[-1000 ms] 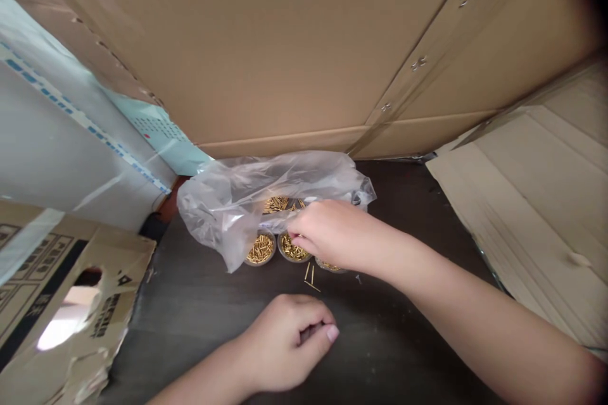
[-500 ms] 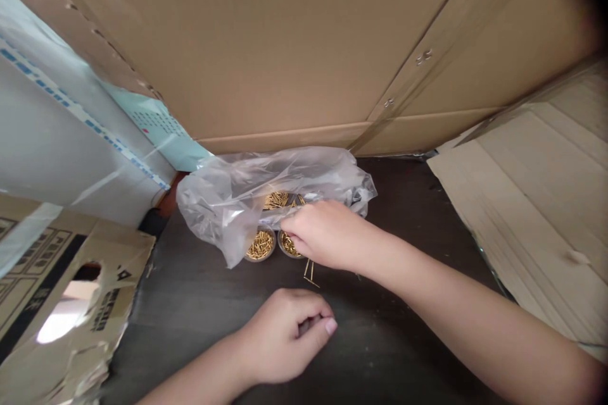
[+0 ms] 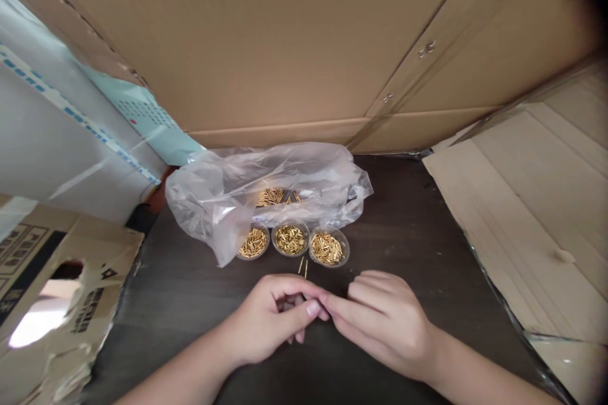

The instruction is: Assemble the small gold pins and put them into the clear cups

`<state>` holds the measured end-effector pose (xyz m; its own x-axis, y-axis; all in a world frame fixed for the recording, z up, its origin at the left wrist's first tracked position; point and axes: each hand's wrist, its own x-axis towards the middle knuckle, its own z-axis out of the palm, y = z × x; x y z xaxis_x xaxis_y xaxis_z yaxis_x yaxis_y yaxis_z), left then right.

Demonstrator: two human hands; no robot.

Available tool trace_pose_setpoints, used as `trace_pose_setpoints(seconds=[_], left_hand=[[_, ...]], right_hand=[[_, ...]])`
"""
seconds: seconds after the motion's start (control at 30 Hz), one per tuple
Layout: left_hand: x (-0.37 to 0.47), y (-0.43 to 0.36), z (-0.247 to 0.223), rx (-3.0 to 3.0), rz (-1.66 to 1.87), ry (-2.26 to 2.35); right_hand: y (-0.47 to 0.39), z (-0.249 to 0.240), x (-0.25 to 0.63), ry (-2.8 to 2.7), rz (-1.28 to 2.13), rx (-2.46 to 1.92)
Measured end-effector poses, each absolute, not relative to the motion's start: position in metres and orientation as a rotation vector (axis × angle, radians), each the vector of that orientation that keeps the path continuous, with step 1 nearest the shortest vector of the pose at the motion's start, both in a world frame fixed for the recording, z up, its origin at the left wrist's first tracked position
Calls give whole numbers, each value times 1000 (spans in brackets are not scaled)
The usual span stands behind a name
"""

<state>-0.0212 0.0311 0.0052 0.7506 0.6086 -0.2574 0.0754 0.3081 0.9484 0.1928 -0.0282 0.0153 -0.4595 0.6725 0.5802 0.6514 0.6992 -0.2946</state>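
My left hand (image 3: 273, 313) and my right hand (image 3: 384, 316) meet fingertip to fingertip over the dark table. Both are closed in a pinch; whatever lies between the fingers is too small or hidden to name. Just beyond them, two thin brass-coloured pins (image 3: 303, 267) lie on the tabletop, partly covered by my left hand. Behind the pins stand three round clear cups in a row: a left cup (image 3: 253, 242), a middle cup (image 3: 291, 239) and a right cup (image 3: 329, 247), each filled with small brass-coloured metal pieces.
A crumpled clear plastic bag (image 3: 285, 164) lies behind the cups, with longer brass-coloured pins (image 3: 272, 197) in its opening. A tall cardboard wall (image 3: 266, 44) closes off the back. Cardboard flaps stand at the right (image 3: 522, 202) and left (image 3: 95, 278) of the dark tabletop (image 3: 399, 202).
My right hand has come back from over the cups to touch my left fingertips, uncovering the right cup. My left hand has stayed near its place.
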Motion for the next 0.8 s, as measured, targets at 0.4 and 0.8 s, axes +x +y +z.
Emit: trace_pose_setpoints(seconds=[0.4, 0.8], left_hand=[[-18, 29, 2, 1216, 429, 788], [-19, 29, -4, 1256, 392, 825]], right_hand=[[-2, 47, 212, -2347, -15, -1016], [51, 86, 193, -2821, 272, -1698]])
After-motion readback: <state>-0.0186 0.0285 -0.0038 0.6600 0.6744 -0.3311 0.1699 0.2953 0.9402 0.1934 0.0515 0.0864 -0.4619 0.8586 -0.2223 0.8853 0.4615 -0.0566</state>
